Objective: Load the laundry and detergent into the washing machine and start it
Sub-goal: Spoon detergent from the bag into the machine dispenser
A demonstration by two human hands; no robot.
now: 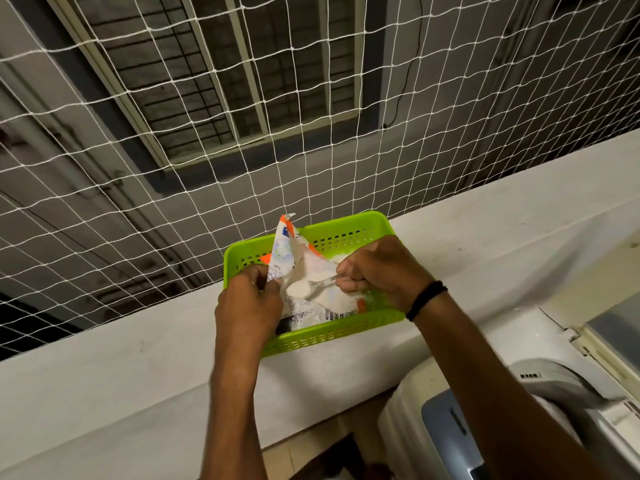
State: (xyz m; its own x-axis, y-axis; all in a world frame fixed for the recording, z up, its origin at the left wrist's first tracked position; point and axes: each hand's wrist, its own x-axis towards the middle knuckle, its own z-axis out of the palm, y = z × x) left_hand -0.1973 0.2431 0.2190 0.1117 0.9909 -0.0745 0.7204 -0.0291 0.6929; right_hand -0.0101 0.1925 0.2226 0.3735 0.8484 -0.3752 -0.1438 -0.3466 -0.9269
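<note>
A torn white and orange detergent packet (294, 261) stands in a green perforated basket (346, 332) on a white ledge. My left hand (247, 303) pinches the packet's left edge and holds it open. My right hand (381, 268) grips a metal spoon (313, 287) whose bowl carries a heap of white powder inside the packet. The washing machine (519, 417) is at the lower right, partly hidden behind my right forearm.
The white ledge (138, 375) runs from lower left to upper right. A white rope safety net (207, 150) hangs just behind the basket, with a building wall and window beyond it. A black band circles my right wrist.
</note>
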